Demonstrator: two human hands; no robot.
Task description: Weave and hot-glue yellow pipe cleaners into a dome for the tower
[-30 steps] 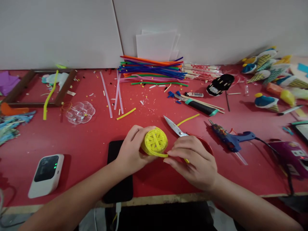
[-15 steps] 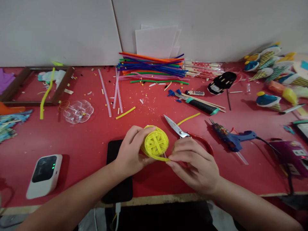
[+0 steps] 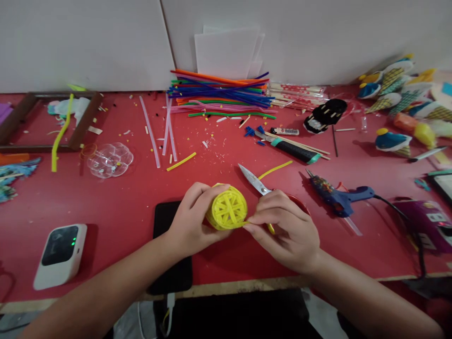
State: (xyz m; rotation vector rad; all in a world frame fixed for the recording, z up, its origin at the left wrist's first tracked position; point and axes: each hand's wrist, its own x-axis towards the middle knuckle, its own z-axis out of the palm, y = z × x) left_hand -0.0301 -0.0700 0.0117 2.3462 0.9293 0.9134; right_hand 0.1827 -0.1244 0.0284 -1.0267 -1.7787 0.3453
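A round yellow piece (image 3: 230,208), wound from pipe cleaner with crossing strips over its face, is gripped at its left side by my left hand (image 3: 194,219). The fingers wrap around it, hiding its left part and back. My right hand (image 3: 287,230) pinches the loose end of a yellow pipe cleaner (image 3: 243,225) at the lower right of the round piece. A short yellow bit also shows beneath those right fingers. Scissors (image 3: 254,179) with red handles lie partly under my right hand, blades pointing up and left.
A glue gun (image 3: 341,195) lies to the right, a utility knife (image 3: 294,150) beyond the scissors. Coloured pipe cleaners (image 3: 222,94) are heaped by the wall. A black phone (image 3: 169,275) is under my left wrist; a white device (image 3: 61,256) sits left.
The yellow pipe cleaner end now lies closer against the round piece, my right fingers having moved slightly up with it. The whole view has shifted a little.
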